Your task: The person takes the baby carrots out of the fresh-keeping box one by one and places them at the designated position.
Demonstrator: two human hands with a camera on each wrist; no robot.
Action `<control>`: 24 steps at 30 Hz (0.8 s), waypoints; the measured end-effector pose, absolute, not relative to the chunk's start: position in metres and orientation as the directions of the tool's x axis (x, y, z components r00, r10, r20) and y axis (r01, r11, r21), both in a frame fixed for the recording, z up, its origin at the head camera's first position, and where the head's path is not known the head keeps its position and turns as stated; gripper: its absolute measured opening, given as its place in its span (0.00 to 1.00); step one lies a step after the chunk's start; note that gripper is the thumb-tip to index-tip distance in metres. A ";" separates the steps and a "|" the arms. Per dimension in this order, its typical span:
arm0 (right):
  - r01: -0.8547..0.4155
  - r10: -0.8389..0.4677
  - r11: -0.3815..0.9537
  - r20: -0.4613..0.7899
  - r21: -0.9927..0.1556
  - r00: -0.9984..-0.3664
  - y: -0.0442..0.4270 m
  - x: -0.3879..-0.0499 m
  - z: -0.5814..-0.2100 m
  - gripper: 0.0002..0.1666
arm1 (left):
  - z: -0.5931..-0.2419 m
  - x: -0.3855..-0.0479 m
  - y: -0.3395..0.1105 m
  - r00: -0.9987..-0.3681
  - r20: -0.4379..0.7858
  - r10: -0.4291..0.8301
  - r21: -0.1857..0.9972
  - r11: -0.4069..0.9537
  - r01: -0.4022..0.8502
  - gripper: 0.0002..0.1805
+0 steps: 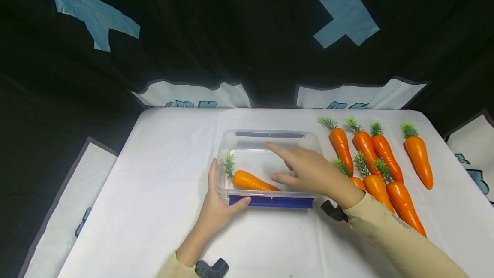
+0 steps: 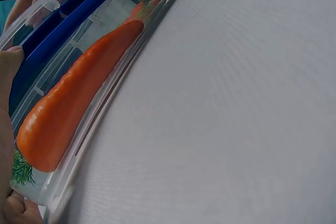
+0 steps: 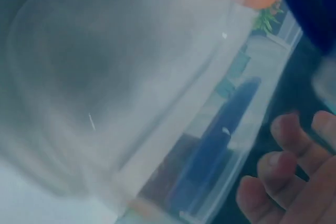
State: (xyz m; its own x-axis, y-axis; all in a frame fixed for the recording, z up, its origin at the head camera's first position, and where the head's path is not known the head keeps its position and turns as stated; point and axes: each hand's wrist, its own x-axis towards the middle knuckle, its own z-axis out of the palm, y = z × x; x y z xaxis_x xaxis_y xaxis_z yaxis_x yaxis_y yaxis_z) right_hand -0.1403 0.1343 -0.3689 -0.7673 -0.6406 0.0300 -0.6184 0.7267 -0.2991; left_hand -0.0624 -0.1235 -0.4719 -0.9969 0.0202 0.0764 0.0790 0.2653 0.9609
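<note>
A clear plastic container (image 1: 247,158) with blue latches sits on the table. One orange carrot (image 1: 252,181) with a green leafy top lies inside along its front wall, and shows through the side in the left wrist view (image 2: 79,98). My left hand (image 1: 216,209) holds the container's front left corner, thumb on the front latch and fingers along the left wall. Over the container's right side hovers my right hand (image 1: 308,168), index finger extended and nothing held. The right wrist view shows that hand's fingers (image 3: 289,171) parted beside the clear wall.
Several more carrots (image 1: 417,158) lie in rough rows on the white table (image 1: 162,162), right of the container. Some are partly hidden behind the right forearm. A black cloth (image 1: 231,42) with pale blue patches hangs behind the table.
</note>
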 end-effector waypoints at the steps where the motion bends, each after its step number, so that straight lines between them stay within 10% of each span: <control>1: -0.613 -0.643 0.725 0.011 -0.313 -0.766 0.132 -0.141 -0.370 0.46 | -0.472 -0.063 -0.124 -0.997 0.079 0.021 0.961 0.264 0.082 0.70; 24: -0.647 -0.759 0.646 -0.255 -0.405 -0.599 0.105 -0.156 -0.397 0.47 | -0.473 -0.063 -0.123 -0.996 0.088 0.023 0.966 0.242 0.091 0.70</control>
